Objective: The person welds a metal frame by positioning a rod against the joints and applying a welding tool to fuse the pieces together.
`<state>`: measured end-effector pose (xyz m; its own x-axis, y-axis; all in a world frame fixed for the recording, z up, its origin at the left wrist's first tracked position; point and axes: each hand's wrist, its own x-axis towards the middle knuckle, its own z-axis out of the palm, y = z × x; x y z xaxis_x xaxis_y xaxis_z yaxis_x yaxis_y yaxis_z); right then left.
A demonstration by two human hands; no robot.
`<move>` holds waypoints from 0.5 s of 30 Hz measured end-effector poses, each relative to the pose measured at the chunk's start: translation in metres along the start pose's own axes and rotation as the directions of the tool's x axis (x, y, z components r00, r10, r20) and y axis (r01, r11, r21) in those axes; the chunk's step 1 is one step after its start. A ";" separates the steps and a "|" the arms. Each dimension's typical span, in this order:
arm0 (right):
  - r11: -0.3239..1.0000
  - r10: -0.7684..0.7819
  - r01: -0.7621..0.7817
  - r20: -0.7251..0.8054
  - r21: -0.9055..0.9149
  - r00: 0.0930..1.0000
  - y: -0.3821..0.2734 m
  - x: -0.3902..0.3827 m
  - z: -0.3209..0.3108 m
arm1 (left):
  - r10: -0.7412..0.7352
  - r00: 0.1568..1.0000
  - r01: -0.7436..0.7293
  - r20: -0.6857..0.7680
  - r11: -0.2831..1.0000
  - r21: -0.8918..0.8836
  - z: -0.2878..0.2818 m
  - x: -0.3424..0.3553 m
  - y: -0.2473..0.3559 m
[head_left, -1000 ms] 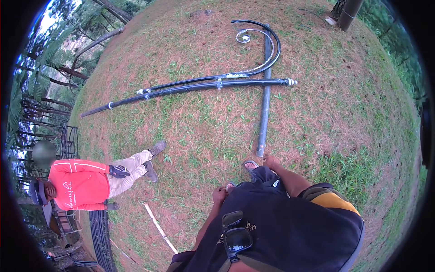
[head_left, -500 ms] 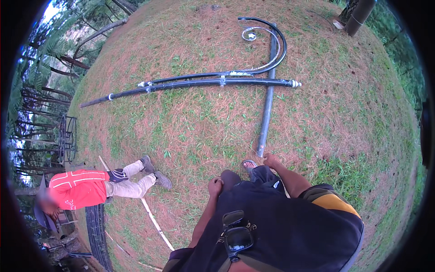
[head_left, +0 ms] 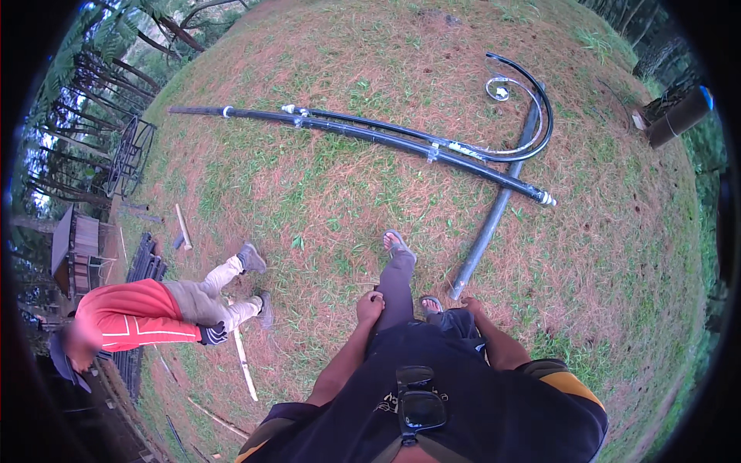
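My left hand (head_left: 370,307) hangs beside my left thigh with its fingers curled in; whatever they may hold is hidden. By my right leg, my right hand (head_left: 472,308) is closed too, partly out of sight. The near end of a long grey pipe (head_left: 489,228) lies on the ground just beyond it; I cannot tell whether they touch. Across this pipe rests a long black pole (head_left: 363,133) with white fittings. Fastened along the pole is a black tube (head_left: 546,116) that bends into a hook, with a thinner pale curl (head_left: 532,135) inside it.
At left, a person in a red top (head_left: 127,312) walks on the grass. Around them lie a pale pole (head_left: 245,366), a short wooden piece (head_left: 184,226) and stacked dark lengths (head_left: 145,262). A post (head_left: 679,119) stands at far right; a dark metal frame (head_left: 133,154) stands far left.
My left foot has come forward into view. The pipes sit farther right and look turned as my view shifts. The person in red has taken a step. Both my hands stay low.
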<state>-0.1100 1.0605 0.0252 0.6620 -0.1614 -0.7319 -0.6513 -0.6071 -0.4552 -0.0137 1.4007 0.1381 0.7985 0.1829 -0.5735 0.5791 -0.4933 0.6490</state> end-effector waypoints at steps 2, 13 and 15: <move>1.000 -0.027 0.027 -0.016 0.009 1.000 -0.009 0.017 0.005 | -0.012 1.000 0.012 0.021 1.000 0.007 -0.004 0.010 -0.005; 0.968 -0.249 0.237 -0.235 -0.077 0.940 -0.219 0.149 -0.092 | 0.117 0.993 -0.116 0.005 0.979 0.168 -0.085 0.231 0.078; 0.969 -0.220 0.241 -0.278 0.045 0.935 -0.284 0.151 -0.125 | 0.102 0.995 -0.101 0.007 0.962 0.252 -0.102 0.257 0.107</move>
<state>0.2211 1.1113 0.1069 0.8653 -0.2334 -0.4435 -0.4883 -0.5921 -0.6411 0.2702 1.4816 0.1106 0.8524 0.1253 -0.5077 0.4355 -0.7074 0.5566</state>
